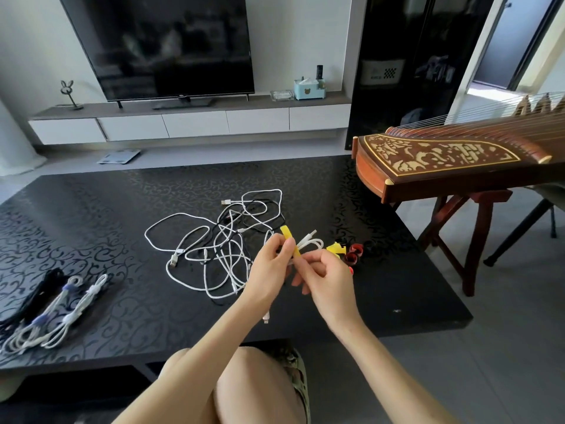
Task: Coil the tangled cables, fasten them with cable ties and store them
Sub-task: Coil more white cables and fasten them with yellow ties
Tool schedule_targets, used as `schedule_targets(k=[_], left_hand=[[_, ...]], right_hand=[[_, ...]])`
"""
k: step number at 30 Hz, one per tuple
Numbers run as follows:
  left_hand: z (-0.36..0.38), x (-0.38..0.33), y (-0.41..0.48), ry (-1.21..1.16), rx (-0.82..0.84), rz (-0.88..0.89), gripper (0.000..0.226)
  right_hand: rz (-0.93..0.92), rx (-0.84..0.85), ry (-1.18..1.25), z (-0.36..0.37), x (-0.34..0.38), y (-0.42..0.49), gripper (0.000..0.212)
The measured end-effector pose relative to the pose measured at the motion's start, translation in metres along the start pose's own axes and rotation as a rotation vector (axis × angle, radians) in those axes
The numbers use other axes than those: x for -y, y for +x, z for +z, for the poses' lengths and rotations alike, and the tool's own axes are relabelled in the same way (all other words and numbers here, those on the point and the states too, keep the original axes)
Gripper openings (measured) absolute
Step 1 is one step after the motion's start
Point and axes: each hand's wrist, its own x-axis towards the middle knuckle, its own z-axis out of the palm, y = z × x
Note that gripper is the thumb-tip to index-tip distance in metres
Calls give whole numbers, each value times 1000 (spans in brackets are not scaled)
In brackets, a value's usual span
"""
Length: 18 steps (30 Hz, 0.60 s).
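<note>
The coiled white cable [310,243] is held above the black table [382,286], near its middle. A yellow cable tie [288,237] crosses the coil's near end. The left hand [272,270] pinches the tie between thumb and fingertips. The right hand [327,273] has its fingers curled round the coil's near end.

A plug end [266,319] hangs free below the wrists. At ten o'clock from the coil lies the tangled heap [220,240] of white and black leads. At three o'clock, just beside it, lie spare yellow ties [334,248] and red ties [354,252]. Finished bundles [58,310] rest at eight o'clock, well apart.

Probable risks:
- The loops may spring open if the right hand's grip eases before the tie closes.
- The tie's free tail may slip from the left pinch and unwrap.
- The hanging plug may be left outside the binding or catch in the heap.
- A tie drawn too loosely would let the coil slide out in storage.
</note>
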Motion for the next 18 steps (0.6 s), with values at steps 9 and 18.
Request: schedule_targets(k=[9, 18], left_hand=[[-26, -29, -14, -3, 134, -16, 20], [-49, -38, -46, 319, 373, 120, 26]], right_hand=[[76, 228, -215, -36, 0, -2, 6], [120, 438, -248, -46, 28, 10, 8]])
